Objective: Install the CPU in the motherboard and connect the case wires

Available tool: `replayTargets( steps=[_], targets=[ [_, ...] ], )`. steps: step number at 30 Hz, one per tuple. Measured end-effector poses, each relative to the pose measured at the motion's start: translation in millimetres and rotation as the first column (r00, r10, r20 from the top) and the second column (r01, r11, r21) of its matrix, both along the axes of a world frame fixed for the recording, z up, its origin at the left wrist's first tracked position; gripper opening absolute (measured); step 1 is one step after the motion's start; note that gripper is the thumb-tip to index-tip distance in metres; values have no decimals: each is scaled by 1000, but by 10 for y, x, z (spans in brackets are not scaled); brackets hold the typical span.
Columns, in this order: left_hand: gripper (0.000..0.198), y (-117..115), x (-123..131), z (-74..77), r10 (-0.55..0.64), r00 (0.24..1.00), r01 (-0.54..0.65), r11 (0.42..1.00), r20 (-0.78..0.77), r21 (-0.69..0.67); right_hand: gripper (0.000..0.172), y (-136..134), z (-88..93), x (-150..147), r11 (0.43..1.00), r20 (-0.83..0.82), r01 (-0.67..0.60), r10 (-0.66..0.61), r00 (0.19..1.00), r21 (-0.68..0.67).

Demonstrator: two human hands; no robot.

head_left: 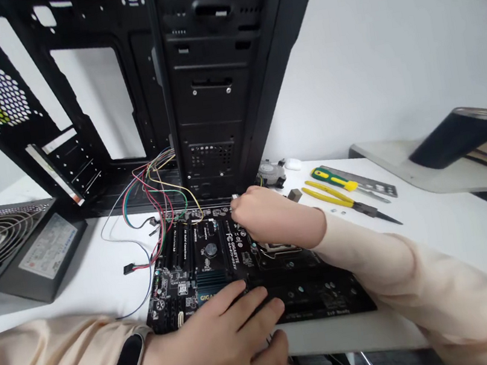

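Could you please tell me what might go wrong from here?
The loose wires trail over a corner of the motherboard, so they might snag. The left hand lies over the near part, where it could press on components. The right hand is at the far edge; too much force there might flex the motherboard.

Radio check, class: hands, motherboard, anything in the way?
Left hand open over motherboard, near side. Right hand curled at its far edge, grip unclear. Motherboard flat on table. Loose wires across its far left corner.
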State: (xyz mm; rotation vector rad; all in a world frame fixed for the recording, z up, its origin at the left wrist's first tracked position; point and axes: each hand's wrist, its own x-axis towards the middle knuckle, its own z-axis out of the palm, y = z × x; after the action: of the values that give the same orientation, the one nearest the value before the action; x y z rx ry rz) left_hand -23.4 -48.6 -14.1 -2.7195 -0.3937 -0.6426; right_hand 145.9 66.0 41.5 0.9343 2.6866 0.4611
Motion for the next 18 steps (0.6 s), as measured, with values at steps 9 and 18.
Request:
replayTargets(
  steps=[9,18],
  targets=[
    [26,-31,-25,-74,82,995,-81,997,-56,8,17,0,-15,6,1000,-13,4,-4,1000,-4],
    [25,-38,-10,-127,94,995,-94,996,-16,2,17,-11,3,3,1000,-9,10,-10,1000,-14]
  ],
)
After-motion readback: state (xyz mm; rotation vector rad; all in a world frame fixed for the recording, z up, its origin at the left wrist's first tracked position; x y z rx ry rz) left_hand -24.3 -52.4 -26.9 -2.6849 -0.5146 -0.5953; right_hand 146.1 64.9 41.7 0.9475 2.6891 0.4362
